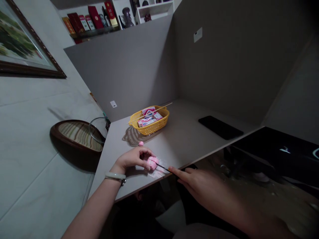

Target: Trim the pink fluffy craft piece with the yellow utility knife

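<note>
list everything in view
desk: one, grey, centre
plastic basket: one, yellow, on desk
cartons: several, pink-white, in basket
wooden skewer: one, tan, across basket
smartphone: one, black, desk right
pink ball: one, pink, by left hand
pink lump: one, pink, on paper
thin stick: one, black, against lump
paper: one, white, under lump
framed painting: one, green, left wall
oval mat: one, brown, left of desk
glass bowl: one, clear, beside mat
shelf boxes: several, red, back shelf
bangle: one, pale green, left wrist
left hand: one, on lump
right hand: one, pinching stick

Nothing legible: pink-and-white printed cartons (pixel 149 117) in the yellow plastic basket (pixel 149 128) and glossy red boxes (pixel 76 22) on the shelf show print too small to read
</note>
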The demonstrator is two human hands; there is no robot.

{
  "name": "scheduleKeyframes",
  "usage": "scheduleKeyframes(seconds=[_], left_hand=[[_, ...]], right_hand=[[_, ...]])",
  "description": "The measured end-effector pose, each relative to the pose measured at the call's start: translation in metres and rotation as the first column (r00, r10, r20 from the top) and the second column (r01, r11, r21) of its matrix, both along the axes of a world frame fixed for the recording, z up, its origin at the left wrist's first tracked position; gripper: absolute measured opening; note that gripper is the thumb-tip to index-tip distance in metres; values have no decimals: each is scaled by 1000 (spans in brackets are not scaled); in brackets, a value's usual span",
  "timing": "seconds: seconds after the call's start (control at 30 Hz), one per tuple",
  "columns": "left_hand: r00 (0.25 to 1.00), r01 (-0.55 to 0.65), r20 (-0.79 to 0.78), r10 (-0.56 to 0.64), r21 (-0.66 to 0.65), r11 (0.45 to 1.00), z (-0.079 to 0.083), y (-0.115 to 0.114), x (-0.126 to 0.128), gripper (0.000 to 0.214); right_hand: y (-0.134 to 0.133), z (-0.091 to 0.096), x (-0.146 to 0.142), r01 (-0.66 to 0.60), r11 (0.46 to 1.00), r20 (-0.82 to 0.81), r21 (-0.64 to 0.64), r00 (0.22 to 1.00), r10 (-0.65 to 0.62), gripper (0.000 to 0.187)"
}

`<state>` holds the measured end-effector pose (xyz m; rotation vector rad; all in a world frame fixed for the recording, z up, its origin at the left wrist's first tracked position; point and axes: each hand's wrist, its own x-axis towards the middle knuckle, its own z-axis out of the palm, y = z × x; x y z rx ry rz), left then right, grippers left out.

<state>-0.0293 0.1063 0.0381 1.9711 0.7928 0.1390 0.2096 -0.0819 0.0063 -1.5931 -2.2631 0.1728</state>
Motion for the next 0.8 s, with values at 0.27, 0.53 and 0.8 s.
scheduleKeyframes(seconds=[0.27, 0.53, 0.8], left_hand=[[999, 20, -26, -20, 18, 1000, 3, 0, 1, 55], [1000, 9, -29, -8, 24, 1000, 4, -2, 2, 55], [1000, 26, -18, -25, 28, 999, 1, 1, 1, 56]], right_hand=[[18, -2, -21, -14, 999, 70, 37, 998, 11, 53], [21, -1, -14, -43, 998, -22, -44, 999, 42, 50], [9, 4, -1, -36, 995, -131, -93, 991, 24, 48]])
